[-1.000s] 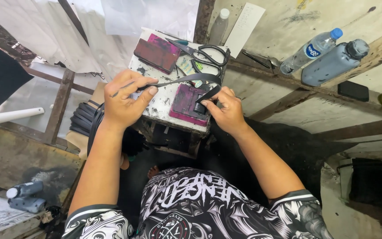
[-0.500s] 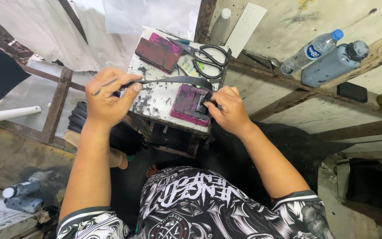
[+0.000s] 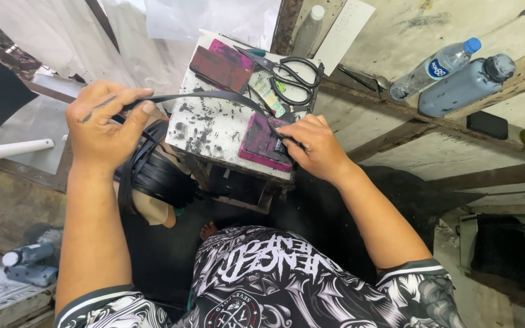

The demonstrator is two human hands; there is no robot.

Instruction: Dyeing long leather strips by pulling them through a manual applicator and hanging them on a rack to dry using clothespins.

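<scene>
Strap [image 3: 208, 97] of black material is arching across the stained white bench [image 3: 214, 130], and I am taking that bench as my landmark for everything else. Off the bench's left edge, my left hand [image 3: 101, 124] is closing around the strap's end, thumb and fingers pinching it flat. Just below that hand, against the bench's left side, a bundle of more black strips [image 3: 153, 176] is hanging in loops. Far down to the left of the bench, a small grey bottle [image 3: 25, 255] is lying on its side on a ledge. On the bench's far left corner, a dark red block [image 3: 221, 67] is lying on a pink pad. From there the strap is running rightwards over the bench top and coming down at a second pink pad [image 3: 262, 143] on the near right corner. My right hand [image 3: 317, 146] is pressing down there, fingers curled over the strap's other end; whether it is also holding a small tool I cannot tell. At the bench's far right edge, black-handled scissors [image 3: 293, 79] are lying closed. Well to the right of the bench, a clear water bottle [image 3: 435, 68] and a grey bottle [image 3: 466, 85] are lying side by side on the wooden surface.
</scene>
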